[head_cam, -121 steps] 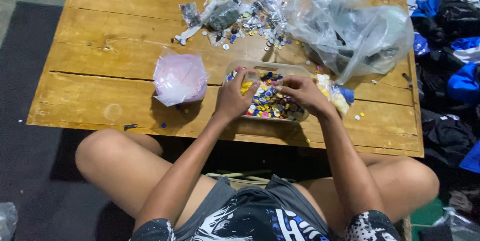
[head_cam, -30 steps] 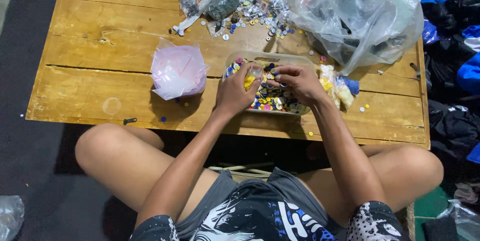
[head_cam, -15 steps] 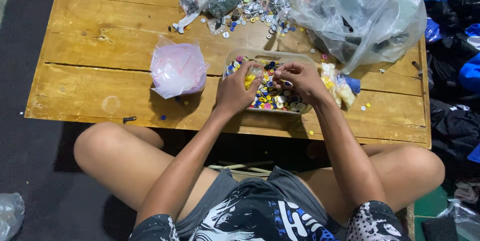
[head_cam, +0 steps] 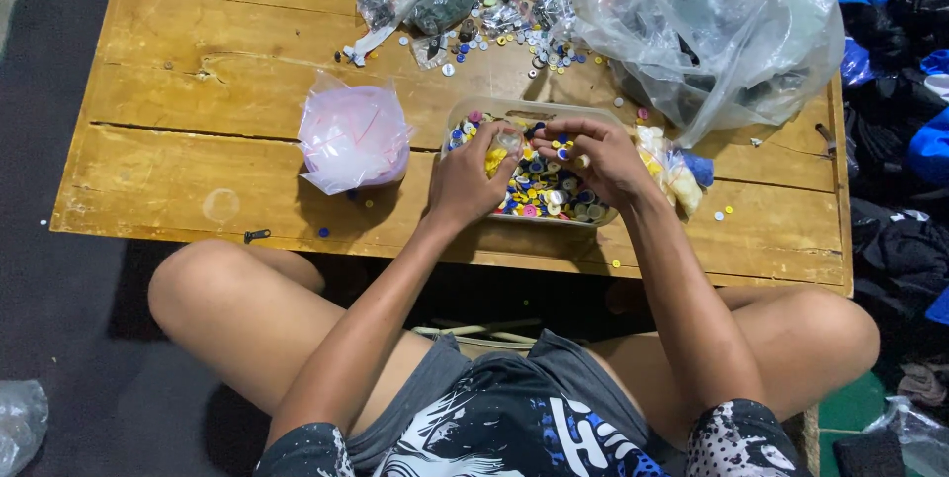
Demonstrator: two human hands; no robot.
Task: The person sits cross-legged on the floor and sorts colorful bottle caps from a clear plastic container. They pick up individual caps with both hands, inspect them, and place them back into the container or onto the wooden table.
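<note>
Here, cross-legged at a low wooden table (head_cam: 198,91), I work both hands over a clear plastic tub (head_cam: 514,109) of mixed coloured buttons (head_cam: 539,190) directly ahead of me, its long axis running left to right. My left hand (head_cam: 473,180) curls at the tub's near-left edge, fingertips pinched on what looks like a small clear bag; my right hand (head_cam: 593,156) hovers palm-down over the middle, fingers bent, apparently pinching a button. Both hands are equally close to the tub. A pink plastic bag (head_cam: 351,136) sits just left, a large clear bag (head_cam: 712,32) beyond on the right, loose buttons (head_cam: 494,37) scattered behind.
</note>
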